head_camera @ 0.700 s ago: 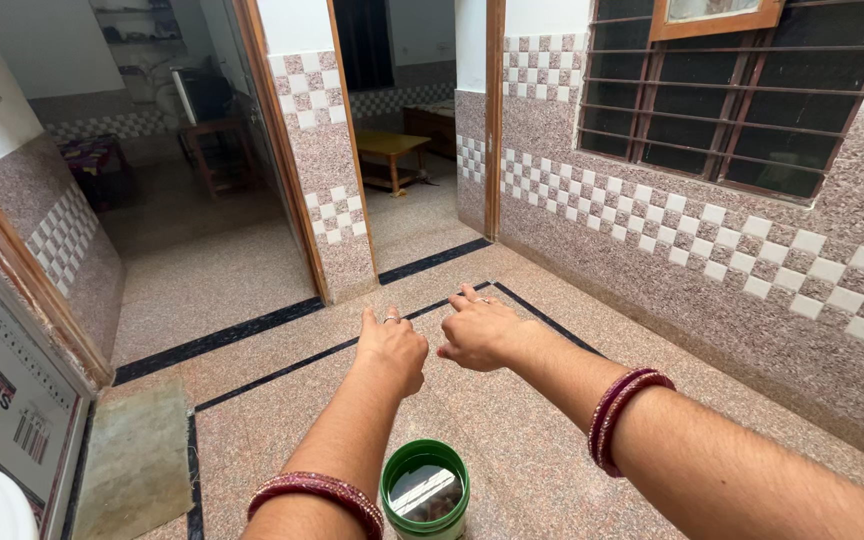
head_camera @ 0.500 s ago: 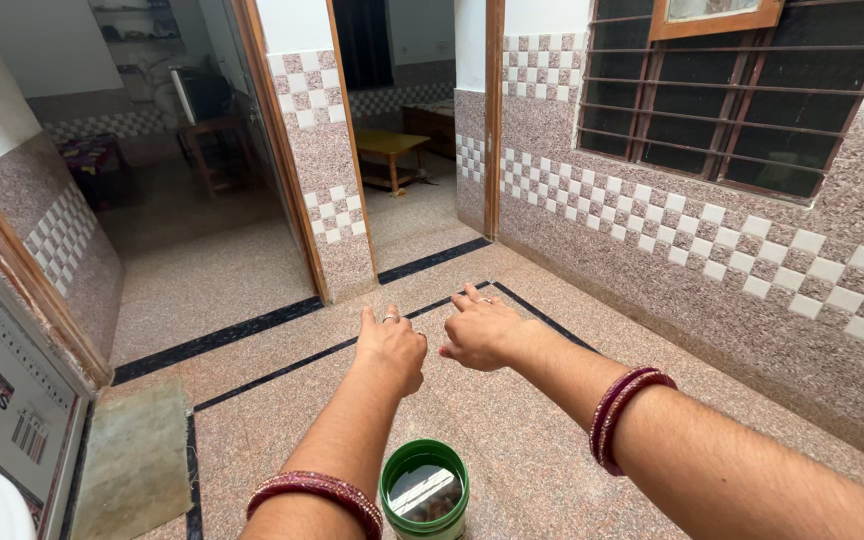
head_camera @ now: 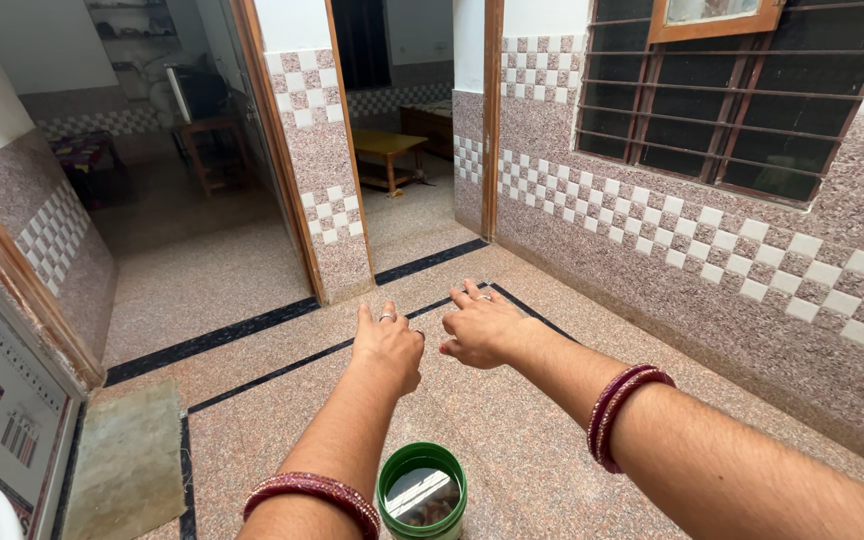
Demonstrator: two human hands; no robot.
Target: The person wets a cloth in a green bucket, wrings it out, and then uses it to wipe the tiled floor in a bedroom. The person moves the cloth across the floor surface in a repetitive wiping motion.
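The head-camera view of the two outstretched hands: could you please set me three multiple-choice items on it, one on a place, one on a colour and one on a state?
1. Where is the round green plastic container?
A. on the speckled stone floor below the forearms
B. on the window sill
C. in the right hand

2. What colour are the bangles on the right wrist?
A. blue
B. dark red
C. white

3. How are the left hand and the right hand?
A. gripping a broom
B. clasped together
C. empty, held out side by side

Key: 1 A, it stands on the floor; 2 B, the bands are maroon; 3 C, neither holds anything.
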